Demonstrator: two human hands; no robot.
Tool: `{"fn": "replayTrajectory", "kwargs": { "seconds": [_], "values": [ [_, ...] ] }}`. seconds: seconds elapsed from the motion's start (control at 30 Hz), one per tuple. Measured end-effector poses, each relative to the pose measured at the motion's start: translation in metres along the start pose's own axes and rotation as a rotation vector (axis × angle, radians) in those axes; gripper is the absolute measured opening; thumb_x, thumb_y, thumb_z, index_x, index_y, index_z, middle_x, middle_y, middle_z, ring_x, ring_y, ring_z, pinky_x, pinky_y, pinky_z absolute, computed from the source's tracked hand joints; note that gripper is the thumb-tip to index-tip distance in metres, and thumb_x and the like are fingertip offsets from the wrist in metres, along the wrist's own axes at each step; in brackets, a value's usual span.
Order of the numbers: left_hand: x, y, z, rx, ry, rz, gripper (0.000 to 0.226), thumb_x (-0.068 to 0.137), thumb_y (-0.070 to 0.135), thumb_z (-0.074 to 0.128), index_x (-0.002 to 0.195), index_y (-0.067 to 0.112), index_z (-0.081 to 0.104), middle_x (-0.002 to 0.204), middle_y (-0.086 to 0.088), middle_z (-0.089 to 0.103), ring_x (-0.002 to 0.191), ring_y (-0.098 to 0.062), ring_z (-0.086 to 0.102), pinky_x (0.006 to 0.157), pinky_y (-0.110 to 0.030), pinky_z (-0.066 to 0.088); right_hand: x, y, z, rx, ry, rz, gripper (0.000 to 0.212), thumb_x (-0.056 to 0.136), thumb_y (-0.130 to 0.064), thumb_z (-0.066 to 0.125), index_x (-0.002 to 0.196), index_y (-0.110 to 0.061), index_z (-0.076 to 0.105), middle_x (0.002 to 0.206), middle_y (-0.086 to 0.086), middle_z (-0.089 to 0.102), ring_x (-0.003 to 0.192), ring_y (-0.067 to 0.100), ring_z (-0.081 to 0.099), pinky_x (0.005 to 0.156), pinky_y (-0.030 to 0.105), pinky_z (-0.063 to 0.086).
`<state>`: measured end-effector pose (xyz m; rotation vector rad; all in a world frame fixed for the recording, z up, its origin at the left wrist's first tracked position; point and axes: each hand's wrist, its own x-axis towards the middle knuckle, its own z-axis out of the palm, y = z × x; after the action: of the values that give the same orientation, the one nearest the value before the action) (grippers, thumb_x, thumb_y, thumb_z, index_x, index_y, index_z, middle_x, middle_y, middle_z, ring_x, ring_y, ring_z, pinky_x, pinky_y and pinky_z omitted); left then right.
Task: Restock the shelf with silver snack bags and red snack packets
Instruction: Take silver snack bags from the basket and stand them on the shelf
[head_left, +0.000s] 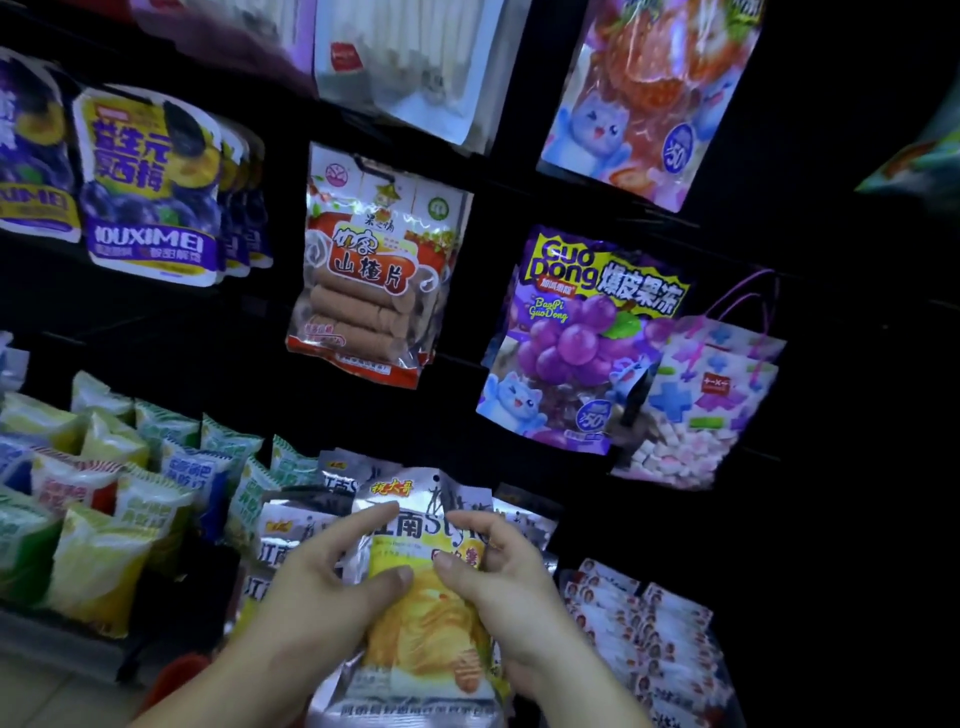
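Pretty sure I'm looking into a snack shop here. There's a black display wall (452, 415) with retail packs hung in columns: plum bags (150, 182), a hawthorn slice bag (363, 270), a grape jelly bag (571, 338). Below that, green and yellow packets (104, 519) sit in rows, next to stacks of the same silver snack bag (288, 522) and red snack packets (649, 629).

Glossy, crinkled foil silver snack bag (426, 597)
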<state>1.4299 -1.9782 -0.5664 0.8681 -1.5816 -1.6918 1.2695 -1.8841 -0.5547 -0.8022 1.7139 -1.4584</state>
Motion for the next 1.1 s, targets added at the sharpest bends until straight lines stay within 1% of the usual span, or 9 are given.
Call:
{"fn": "replayTrajectory", "kwargs": {
  "seconds": [0.1,0.27,0.4,0.5,0.6,0.77,0.87,1.0,1.1],
  "values": [
    [-0.007,0.006,0.002,0.007,0.004,0.054,0.054,0.085,0.013,0.082,0.122,0.05,0.067,0.132,0.033,0.051,0.138,0.0,0.039,0.11,-0.038,0.046,-0.001,-0.002,-0.003,-0.024,-0.048,-0.085,0.038,0.09,-0.02,0.079,0.116,-0.046,0.069,0.128,-0.007,0.064,0.115,0.001,0.058,0.09,0.033,0.059],
    [-0.014,0.008,-0.004,0.051,0.064,0.151,0.069,0.091,0.017,0.076,0.139,0.057,0.048,0.14,0.029,0.05,0.098,0.018,0.061,0.082,-0.018,0.057,0.002,0.007,0.0,-0.099,-0.053,-0.2,0.049,0.097,-0.023,0.071,0.132,-0.055,0.057,0.148,-0.017,0.05,0.142,0.013,0.044,0.106,0.047,0.051],
    [-0.01,0.009,-0.013,0.045,0.154,0.15,0.071,0.095,0.025,0.07,0.15,0.052,0.034,0.096,0.026,0.058,0.091,-0.002,0.065,0.069,-0.014,0.047,-0.005,0.002,0.002,-0.147,-0.103,-0.245,0.076,0.098,-0.009,0.068,0.141,-0.065,0.04,0.156,-0.031,0.033,0.142,-0.014,0.027,0.096,0.002,0.038],
    [-0.007,0.013,-0.021,0.029,0.169,0.167,0.064,0.094,0.019,0.07,0.142,0.049,0.04,0.086,0.01,0.058,0.075,-0.002,0.066,0.061,-0.01,0.043,-0.007,0.003,0.005,-0.135,-0.093,-0.222,0.094,0.096,-0.011,0.07,0.146,-0.072,0.02,0.162,-0.015,0.033,0.15,0.009,0.03,0.113,0.027,0.038],
    [-0.006,0.017,-0.025,0.082,0.186,0.163,0.049,0.092,0.016,0.073,0.124,0.047,0.054,0.092,0.001,0.058,0.063,-0.001,0.063,0.057,-0.014,0.046,-0.006,0.004,0.006,-0.114,0.018,-0.238,0.096,0.09,-0.014,0.078,0.147,-0.069,0.023,0.134,0.003,0.061,0.12,0.028,0.065,0.106,0.051,0.052],
    [-0.003,0.013,-0.029,0.104,0.305,0.124,0.042,0.087,0.023,0.081,0.116,0.035,0.053,0.108,0.002,0.067,0.074,-0.01,0.07,0.064,-0.024,0.053,0.0,0.006,0.004,-0.041,0.139,-0.264,0.061,0.082,-0.009,0.085,0.133,-0.036,0.062,0.109,0.005,0.072,0.102,0.022,0.074,0.094,0.054,0.058],
    [-0.009,0.006,-0.021,0.05,0.194,0.027,0.05,0.091,0.026,0.076,0.13,0.041,0.048,0.109,0.012,0.07,0.086,-0.008,0.072,0.073,-0.033,0.061,0.002,0.007,0.007,-0.051,0.203,-0.276,0.055,0.08,-0.01,0.087,0.124,-0.034,0.063,0.101,0.008,0.072,0.088,0.028,0.075,0.084,0.059,0.06],
    [-0.023,0.005,-0.004,0.057,-0.047,-0.05,0.056,0.095,0.012,0.07,0.128,0.048,0.043,0.086,0.025,0.076,0.081,0.004,0.072,0.063,-0.012,0.055,0.007,0.011,0.007,-0.033,0.297,-0.284,0.052,0.077,-0.018,0.09,0.116,-0.036,0.06,0.097,0.007,0.073,0.086,0.029,0.075,0.081,0.059,0.059],
    [-0.02,0.007,-0.005,0.098,0.039,-0.007,0.069,0.092,0.02,0.075,0.143,0.05,0.041,0.119,0.02,0.07,0.117,-0.001,0.063,0.09,-0.024,0.056,0.006,0.01,0.003,-0.021,0.208,-0.216,0.069,0.072,-0.031,0.094,0.129,-0.037,0.056,0.103,0.005,0.072,0.09,0.025,0.076,0.077,0.055,0.062]
  ]
}}
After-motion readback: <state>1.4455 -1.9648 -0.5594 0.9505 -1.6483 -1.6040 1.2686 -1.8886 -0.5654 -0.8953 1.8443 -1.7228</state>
